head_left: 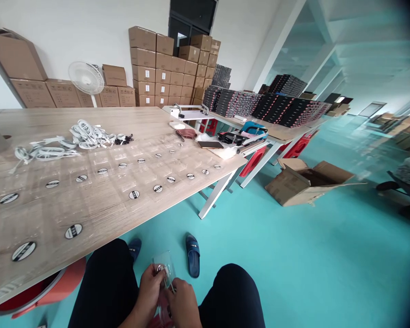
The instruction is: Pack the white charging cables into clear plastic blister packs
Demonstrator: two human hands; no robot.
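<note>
Low in the head view, between my knees, my left hand (pixel 149 291) and my right hand (pixel 184 303) both pinch a small clear plastic bag (pixel 164 266) with a round sticker on it. The bag stands upright over my lap. On the wooden table (pixel 99 207) to my left lie rows of several clear bags with round black-and-white stickers (pixel 134 194). Further back on the table sits a pile of white cables (pixel 89 134), with more white cables (pixel 41 152) to its left.
An open cardboard box (pixel 307 182) lies on the teal floor at the right. A second table (pixel 280 132) carries stacks of black boxes. Cardboard cartons (pixel 171 68) and a white fan (pixel 86 78) stand along the back wall. A red stool (pixel 44 291) sits under the table.
</note>
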